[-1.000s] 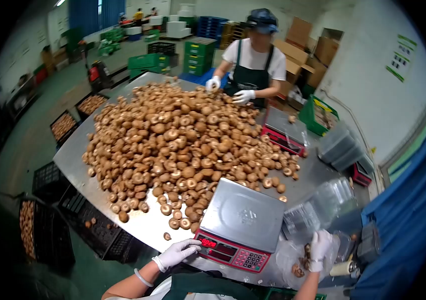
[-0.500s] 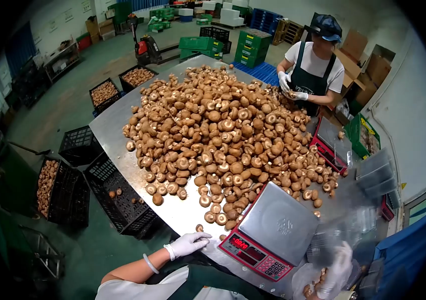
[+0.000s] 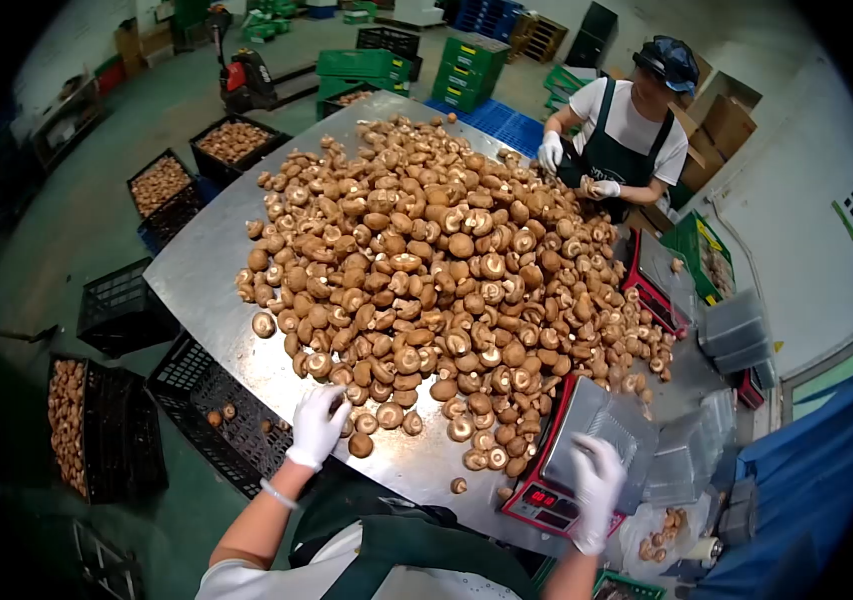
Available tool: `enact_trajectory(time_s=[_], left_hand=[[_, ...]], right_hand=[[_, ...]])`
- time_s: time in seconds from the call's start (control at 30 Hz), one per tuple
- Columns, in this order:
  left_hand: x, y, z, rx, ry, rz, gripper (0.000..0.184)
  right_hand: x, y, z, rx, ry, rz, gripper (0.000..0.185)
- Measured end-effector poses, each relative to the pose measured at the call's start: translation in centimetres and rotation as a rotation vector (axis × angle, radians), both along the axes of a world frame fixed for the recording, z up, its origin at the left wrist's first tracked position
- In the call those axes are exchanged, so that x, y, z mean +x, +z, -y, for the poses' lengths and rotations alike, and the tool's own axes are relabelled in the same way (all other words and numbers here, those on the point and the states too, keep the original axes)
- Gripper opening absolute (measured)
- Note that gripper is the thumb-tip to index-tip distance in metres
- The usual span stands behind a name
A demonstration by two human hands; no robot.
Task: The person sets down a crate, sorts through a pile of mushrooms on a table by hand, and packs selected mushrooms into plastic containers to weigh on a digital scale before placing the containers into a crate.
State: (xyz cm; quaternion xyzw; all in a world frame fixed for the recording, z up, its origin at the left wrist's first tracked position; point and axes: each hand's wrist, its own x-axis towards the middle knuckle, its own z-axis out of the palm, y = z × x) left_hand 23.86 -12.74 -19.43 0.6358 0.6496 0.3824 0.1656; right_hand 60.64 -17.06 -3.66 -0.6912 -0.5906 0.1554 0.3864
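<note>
Left hand (image 3: 319, 425) at the mushroom pile (image 3: 427, 260), right hand (image 3: 599, 490) by the tray (image 3: 619, 425)

On my remote feed I have the pile spread across the steel table (image 3: 207, 260), its near edge right at the left hand's curled fingers; I can't tell whether they grip a mushroom. The clear tray sits on the red scale (image 3: 537, 499), just beyond the right hand, which I see loosely open.
</note>
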Motion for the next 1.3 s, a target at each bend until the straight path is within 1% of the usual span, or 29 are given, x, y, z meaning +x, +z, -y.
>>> enact_trajectory(time_s=[0.03,0.1,0.13,0.17,0.23,0.27,0.3,0.37,0.4,0.43,0.5,0.53,0.57,0.6,0.63,0.67,0.7,0.77,0.83,0.9,0.93,0.97,1.03,1.07,1.1,1.13,1.17,1.23,1.3], left_hand=[[-0.1,-0.1,-1.8,0.076,-0.046,-0.040,0.027],[0.5,0.2,-4.7,0.104,-0.140,-0.105,0.036],[0.8,0.3,-6.0,0.090,-0.216,-0.145,0.045],[1.4,0.0,-6.9,0.119,-0.258,-0.215,0.049],[1.7,-1.4,-8.1,0.124,-0.336,-0.328,0.046],[1.4,-2.0,-8.5,0.093,-0.389,-0.338,0.042],[1.2,-1.5,-8.4,0.108,-0.400,-0.321,0.035],[0.0,-0.7,-8.2,0.115,-0.409,-0.163,0.031],[-0.7,-0.2,-8.0,0.162,-0.375,0.055,0.029],[-1.5,-0.3,-7.6,0.123,-0.301,0.184,0.028],[-3.7,-0.6,-7.4,-0.438,-0.179,0.809,0.024],[-4.8,-1.3,-7.5,-0.508,-0.160,1.101,0.022],[-5.6,-1.8,-7.7,-0.577,-0.138,1.387,0.022],[-5.9,-1.4,-7.5,-0.584,-0.131,1.499,0.018],[-6.2,-1.5,-7.6,-0.584,-0.140,1.495,0.018],[-6.6,-1.6,-7.6,-0.628,-0.126,1.601,0.019],[-6.9,-1.8,-7.4,-0.672,-0.108,1.708,0.021],[-7.5,-2.0,-6.7,-0.672,-0.157,1.679,0.025],[-8.0,-2.2,-6.7,-0.658,-0.270,1.621,0.034],[-8.3,-2.6,-6.6,-0.707,-0.290,1.693,0.036],[-8.1,-1.6,-6.5,-0.686,-0.314,1.681,0.039],[-7.9,-0.6,-6.1,-0.670,-0.334,1.670,0.042],[-7.2,0.0,-6.1,-0.709,-0.383,1.765,0.059],[-6.6,0.5,-6.0,-0.708,-0.421,1.773,0.062],[-6.1,1.0,-6.0,-0.705,-0.457,1.780,0.066],[-5.6,1.4,-6.1,-0.734,-0.472,1.789,0.070],[-5.1,1.4,-6.2,-0.733,-0.498,1.776,0.070],[-4.2,3.0,-6.2,-0.758,-0.535,1.736,0.069],[-3.5,3.6,-6.0,-0.764,-0.529,1.709,0.067]], right_hand=[[-3.1,-1.4,-2.3,-0.034,0.083,0.010,0.019],[-9.6,-4.0,-6.8,-0.078,0.256,-0.120,0.024],[-12.6,-5.7,-8.7,-0.103,0.319,-0.190,0.026],[-14.4,-9.3,-10.6,0.068,0.407,0.050,0.035],[-18.5,-11.5,-13.1,0.121,0.519,0.495,0.044],[-18.7,-13.8,-13.9,0.121,0.537,0.606,0.045],[-19.3,-14.2,-14.4,0.122,0.554,0.716,0.047],[-18.2,-14.5,-13.4,0.113,0.487,0.390,0.035],[-17.7,-13.3,-12.4,0.060,0.415,0.140,0.031],[-17.2,-12.1,-11.2,0.008,0.337,-0.110,0.027],[-15.7,-10.6,-9.2,-0.286,0.026,-0.922,0.021],[-13.6,-14.6,-9.2,-0.155,0.142,-0.810,0.021],[-13.4,-15.9,-9.3,-0.151,0.130,-0.810,0.021],[-13.7,-16.7,-9.4,-0.206,0.192,-0.515,0.023],[-14.7,-16.5,-9.7,-0.257,0.254,-0.216,0.025],[-16.0,-16.5,-9.9,-0.073,0.299,0.074,0.032],[-17.7,-15.4,-9.9,-0.147,0.260,0.293,0.039],[-19.5,-16.2,-10.4,-0.290,0.241,0.488,0.042],[-18.7,-17.0,-11.2,-0.280,0.233,0.373,0.040],[-17.2,-18.5,-11.4,-0.155,0.276,0.018,0.035],[-16.4,-18.5,-11.4,-0.336,0.267,-0.305,0.033],[-15.8,-19.2,-11.6,-0.197,0.323,-0.424,0.036],[-15.7,-17.8,-10.8,-0.488,0.098,-1.242,0.038],[-15.6,-16.5,-10.3,-0.547,0.164,-1.401,0.041],[-15.8,-15.8,-9.9,-0.540,0.163,-1.403,0.041],[-16.1,-15.3,-9.6,-0.539,0.201,-1.493,0.043],[-16.3,-14.9,-9.3,-0.537,0.243,-1.583,0.044],[-17.2,-13.9,-8.6,-0.482,0.271,-1.620,0.044],[-17.5,-13.9,-7.7,-0.296,0.394,-1.056,0.041]])
